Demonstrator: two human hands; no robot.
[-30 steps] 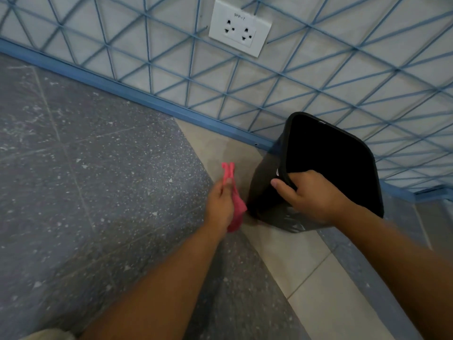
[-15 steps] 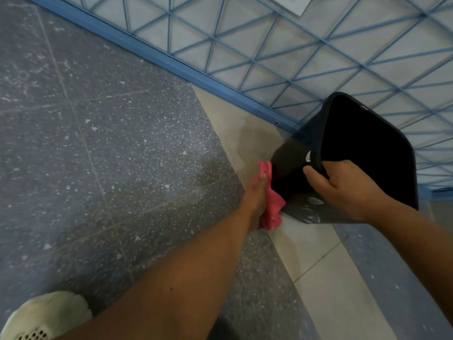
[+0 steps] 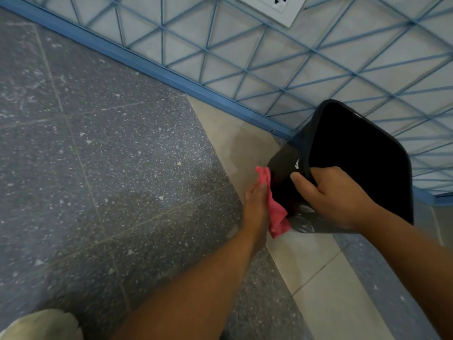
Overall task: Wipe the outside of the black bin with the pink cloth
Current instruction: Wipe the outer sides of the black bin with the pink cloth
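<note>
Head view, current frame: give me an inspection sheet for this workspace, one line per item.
Surface: grey speckled floor tiles beside pale beige floor tiles; a faint darker patch on the beige by the bin.
Job's things: black plastic bin, tilted, opening toward the camera; crumpled pink cloth against its outer side.
Clutter: nothing seen.
Grippers: left hand presses the cloth to the bin with straight fingers; right hand grips the bin's rim, thumb outside.
Cables: nothing seen.
Surroundings: white wall with blue triangular line pattern, blue skirting strip, white wall socket, pale shoe toe at lower left.
</note>
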